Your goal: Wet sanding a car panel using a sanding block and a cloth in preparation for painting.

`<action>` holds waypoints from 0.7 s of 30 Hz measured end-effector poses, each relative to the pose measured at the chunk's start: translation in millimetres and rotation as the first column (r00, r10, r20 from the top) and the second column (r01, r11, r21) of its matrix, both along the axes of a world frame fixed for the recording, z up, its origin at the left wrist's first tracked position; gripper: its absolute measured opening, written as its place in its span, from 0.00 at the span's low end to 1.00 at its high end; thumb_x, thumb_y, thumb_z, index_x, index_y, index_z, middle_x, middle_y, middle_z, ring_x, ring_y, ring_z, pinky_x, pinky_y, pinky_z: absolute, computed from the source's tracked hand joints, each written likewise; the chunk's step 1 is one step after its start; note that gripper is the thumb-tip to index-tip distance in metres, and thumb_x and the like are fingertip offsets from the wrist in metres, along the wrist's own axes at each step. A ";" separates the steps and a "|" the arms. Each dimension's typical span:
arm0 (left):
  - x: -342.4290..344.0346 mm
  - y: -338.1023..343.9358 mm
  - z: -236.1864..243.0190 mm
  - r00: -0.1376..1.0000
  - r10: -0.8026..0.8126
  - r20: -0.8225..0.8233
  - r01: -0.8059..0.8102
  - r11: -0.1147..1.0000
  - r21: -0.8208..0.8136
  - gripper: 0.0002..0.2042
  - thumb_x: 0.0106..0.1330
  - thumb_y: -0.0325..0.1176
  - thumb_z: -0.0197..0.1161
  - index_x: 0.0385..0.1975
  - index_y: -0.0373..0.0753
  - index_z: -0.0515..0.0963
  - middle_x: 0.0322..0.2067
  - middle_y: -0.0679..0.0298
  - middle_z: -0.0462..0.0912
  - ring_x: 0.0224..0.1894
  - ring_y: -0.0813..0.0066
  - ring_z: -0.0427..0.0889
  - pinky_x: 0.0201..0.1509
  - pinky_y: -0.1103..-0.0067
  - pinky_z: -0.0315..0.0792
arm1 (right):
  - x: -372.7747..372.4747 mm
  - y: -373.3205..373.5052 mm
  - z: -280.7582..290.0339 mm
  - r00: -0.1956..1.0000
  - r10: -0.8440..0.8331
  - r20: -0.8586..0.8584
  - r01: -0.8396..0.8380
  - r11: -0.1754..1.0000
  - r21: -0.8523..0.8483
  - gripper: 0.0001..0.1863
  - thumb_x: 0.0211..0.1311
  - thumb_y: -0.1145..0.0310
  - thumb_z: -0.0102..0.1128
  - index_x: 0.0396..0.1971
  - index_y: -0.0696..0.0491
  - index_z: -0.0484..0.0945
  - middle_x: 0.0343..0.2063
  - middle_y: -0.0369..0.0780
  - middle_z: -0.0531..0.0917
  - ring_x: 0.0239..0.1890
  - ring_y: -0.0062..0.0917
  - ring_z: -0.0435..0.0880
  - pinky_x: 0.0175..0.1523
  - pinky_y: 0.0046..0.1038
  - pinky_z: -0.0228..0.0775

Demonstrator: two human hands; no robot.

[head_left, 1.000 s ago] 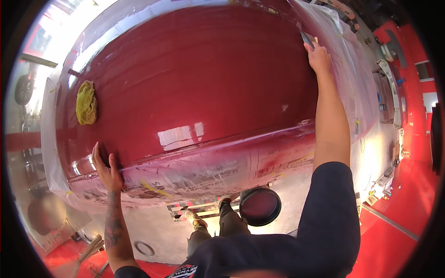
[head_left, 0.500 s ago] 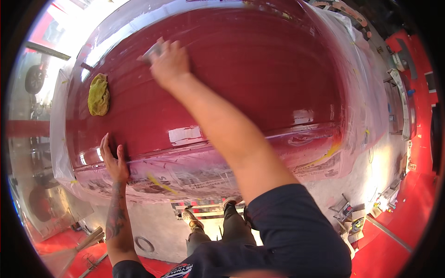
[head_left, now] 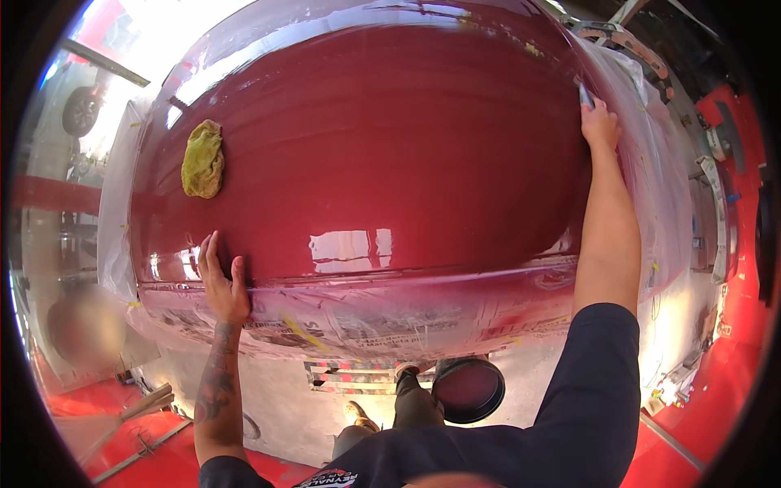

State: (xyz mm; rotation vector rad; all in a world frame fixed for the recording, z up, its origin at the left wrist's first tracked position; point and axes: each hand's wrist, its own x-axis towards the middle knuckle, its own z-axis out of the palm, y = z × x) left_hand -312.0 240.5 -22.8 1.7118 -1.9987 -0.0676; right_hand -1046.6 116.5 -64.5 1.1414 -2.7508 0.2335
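Note:
A glossy dark red car panel (head_left: 390,146) spreads across the view, edged by plastic sheeting (head_left: 659,179) and newspaper masking (head_left: 390,321). My left hand (head_left: 224,285) lies on the panel's near edge at the left, fingers apart. My right hand (head_left: 600,122) is at the far right edge of the panel, closed on a small grey flat tool (head_left: 584,93) whose exact kind is hard to make out. A crumpled yellow-green cloth (head_left: 202,159) lies on the left part of the panel.
Below the panel are a wooden pallet (head_left: 350,374), a round black tub (head_left: 468,389) and my feet. Red flooring (head_left: 667,443) borders the grey floor. Metal parts (head_left: 716,220) and assorted items stand along the right; a car wheel (head_left: 81,110) shows at the upper left.
My right hand with the tool swept left across the panel, then back to the right edge. My left hand stayed on the near edge as the view shifted.

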 end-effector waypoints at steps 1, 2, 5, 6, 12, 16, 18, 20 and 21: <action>-1.9 -2.1 -1.6 1.000 0.012 -0.002 -0.012 1.000 -0.005 0.28 0.76 0.47 0.55 0.70 0.39 0.65 0.67 0.48 0.66 0.70 0.48 0.64 0.74 0.61 0.57 | -9.0 -8.4 -3.8 0.990 -0.125 0.059 0.125 0.992 0.009 0.25 0.72 0.48 0.50 0.64 0.39 0.74 0.63 0.39 0.76 0.64 0.45 0.74 0.64 0.50 0.67; 1.7 0.9 1.6 1.000 0.019 0.015 -0.019 1.000 0.001 0.28 0.75 0.47 0.56 0.70 0.39 0.65 0.67 0.48 0.66 0.70 0.48 0.64 0.74 0.61 0.57 | 18.1 -26.2 1.9 0.995 -0.089 0.048 0.089 0.996 0.005 0.25 0.71 0.48 0.51 0.65 0.38 0.74 0.63 0.39 0.76 0.65 0.45 0.73 0.66 0.50 0.66; 3.1 3.8 6.9 0.999 0.025 0.024 -0.025 1.000 -0.003 0.29 0.75 0.47 0.57 0.70 0.39 0.65 0.67 0.48 0.66 0.71 0.48 0.64 0.74 0.61 0.57 | 138.9 -97.9 21.1 0.991 0.121 0.060 -0.110 0.982 -0.155 0.26 0.69 0.48 0.52 0.63 0.39 0.75 0.63 0.41 0.76 0.64 0.48 0.72 0.62 0.51 0.71; 4.5 5.3 10.3 0.999 0.036 0.011 -0.037 0.999 0.008 0.29 0.75 0.46 0.57 0.70 0.39 0.65 0.67 0.49 0.66 0.71 0.48 0.64 0.74 0.61 0.57 | 195.1 -120.2 28.0 0.958 0.286 0.007 -0.279 0.937 -0.211 0.25 0.68 0.48 0.53 0.60 0.41 0.78 0.61 0.43 0.76 0.63 0.48 0.73 0.60 0.51 0.73; 5.0 -0.9 -3.6 1.000 0.008 -0.028 -0.007 1.000 0.019 0.28 0.75 0.46 0.56 0.70 0.38 0.65 0.67 0.49 0.66 0.71 0.49 0.63 0.74 0.61 0.57 | 500.4 -158.7 36.7 0.581 0.812 0.064 -0.781 0.577 -0.238 0.23 0.75 0.58 0.42 0.62 0.44 0.79 0.64 0.40 0.75 0.64 0.39 0.69 0.66 0.42 0.63; 9.8 1.6 5.1 0.999 0.032 -0.027 -0.031 0.999 0.037 0.28 0.77 0.46 0.54 0.70 0.37 0.64 0.68 0.49 0.66 0.71 0.49 0.63 0.75 0.61 0.56 | 463.0 -171.8 46.7 0.552 0.829 0.089 -0.805 0.557 -0.201 0.22 0.74 0.57 0.41 0.57 0.44 0.82 0.65 0.40 0.75 0.66 0.41 0.70 0.66 0.43 0.64; 17.4 3.2 3.2 1.000 0.022 -0.011 -0.022 0.999 0.028 0.28 0.77 0.47 0.53 0.70 0.36 0.64 0.68 0.49 0.66 0.71 0.49 0.62 0.75 0.61 0.55 | 386.3 -192.1 35.5 0.675 0.735 0.072 -0.708 0.672 -0.217 0.23 0.74 0.55 0.40 0.54 0.44 0.83 0.64 0.40 0.77 0.65 0.43 0.72 0.67 0.46 0.65; 15.6 0.7 -2.9 1.000 0.002 -0.002 -0.002 1.000 0.021 0.30 0.77 0.48 0.53 0.71 0.35 0.63 0.68 0.49 0.66 0.72 0.49 0.62 0.76 0.61 0.54 | 274.8 -214.3 6.7 0.764 0.634 -0.122 -0.640 0.721 -0.265 0.22 0.69 0.50 0.56 0.55 0.48 0.83 0.59 0.42 0.81 0.61 0.44 0.77 0.65 0.44 0.70; 25.3 7.2 5.8 0.999 0.032 0.028 -0.033 0.999 0.020 0.30 0.77 0.48 0.53 0.71 0.35 0.63 0.68 0.49 0.66 0.72 0.49 0.62 0.76 0.61 0.54 | 259.8 -182.1 42.4 0.827 0.561 0.031 -0.546 0.815 -0.194 0.22 0.71 0.52 0.50 0.57 0.47 0.81 0.60 0.41 0.80 0.63 0.44 0.75 0.67 0.44 0.67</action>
